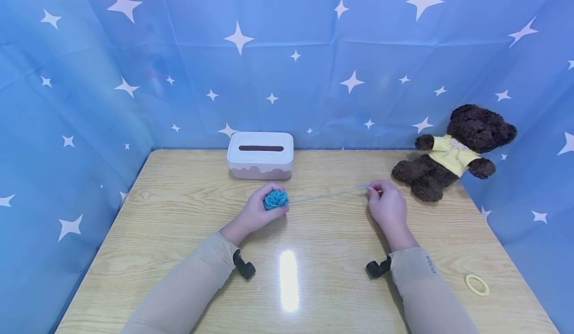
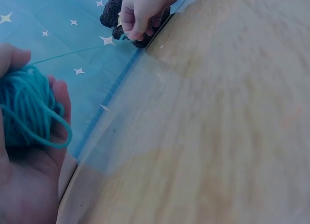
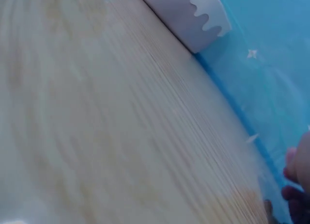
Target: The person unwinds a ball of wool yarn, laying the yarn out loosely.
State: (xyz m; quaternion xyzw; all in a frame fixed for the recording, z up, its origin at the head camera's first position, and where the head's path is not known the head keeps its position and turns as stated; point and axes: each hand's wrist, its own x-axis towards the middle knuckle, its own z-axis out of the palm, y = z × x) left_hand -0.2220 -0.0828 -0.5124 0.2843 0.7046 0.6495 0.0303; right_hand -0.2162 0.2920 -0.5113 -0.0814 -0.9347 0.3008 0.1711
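A ball of blue yarn (image 1: 275, 200) sits in my left hand (image 1: 257, 212), whose fingers and thumb curl round it. In the left wrist view the yarn ball (image 2: 33, 107) shows its wound strands and one loose loop. A thin strand of yarn (image 1: 329, 194) runs from the ball across to my right hand (image 1: 389, 207). There the thumb and fingers pinch the strand, seen also at the right hand (image 2: 145, 13) in the left wrist view. Only a blurred edge of the right hand (image 3: 300, 161) shows in the right wrist view.
A white tissue box (image 1: 260, 155) stands at the table's back edge, behind the left hand. A brown teddy bear (image 1: 453, 149) in a yellow shirt leans at the back right corner. On the wooden table (image 1: 188, 189), a pale yellow ring (image 1: 477, 285) lies near the right forearm.
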